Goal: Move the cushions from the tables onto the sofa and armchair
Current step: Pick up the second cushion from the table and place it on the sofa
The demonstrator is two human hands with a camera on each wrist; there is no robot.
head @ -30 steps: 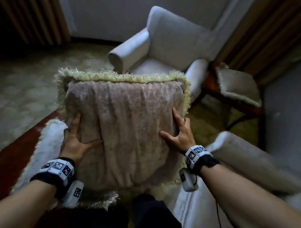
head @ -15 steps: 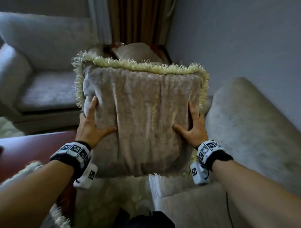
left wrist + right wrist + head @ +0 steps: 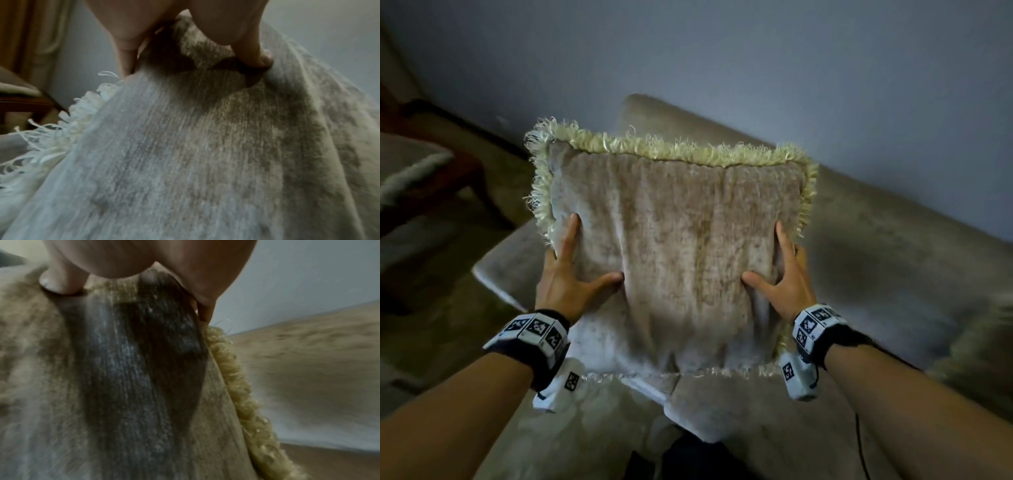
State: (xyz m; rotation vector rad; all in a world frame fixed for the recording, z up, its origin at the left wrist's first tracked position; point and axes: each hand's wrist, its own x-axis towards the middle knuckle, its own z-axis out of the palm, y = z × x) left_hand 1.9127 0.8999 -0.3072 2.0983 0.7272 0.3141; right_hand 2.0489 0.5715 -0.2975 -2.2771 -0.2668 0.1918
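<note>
Square cushion (image 3: 674, 250), beige chenille-looking fabric with a shaggy pale-yellow fringe all round, held up in the air over the plush sofa (image 3: 893, 240). Left hand (image 3: 565, 274) and right hand (image 3: 786, 277) clamp its two sides, thumbs dug into the front, fingers wrapped behind.

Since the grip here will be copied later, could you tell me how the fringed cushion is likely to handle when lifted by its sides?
The fringed cushion probably feels soft: each thumb sinks a dent into its cover. It looks light for its bulk, as the left hand and right hand carry it by the edges alone. The lower part creases, so it may sag somewhat.
</note>
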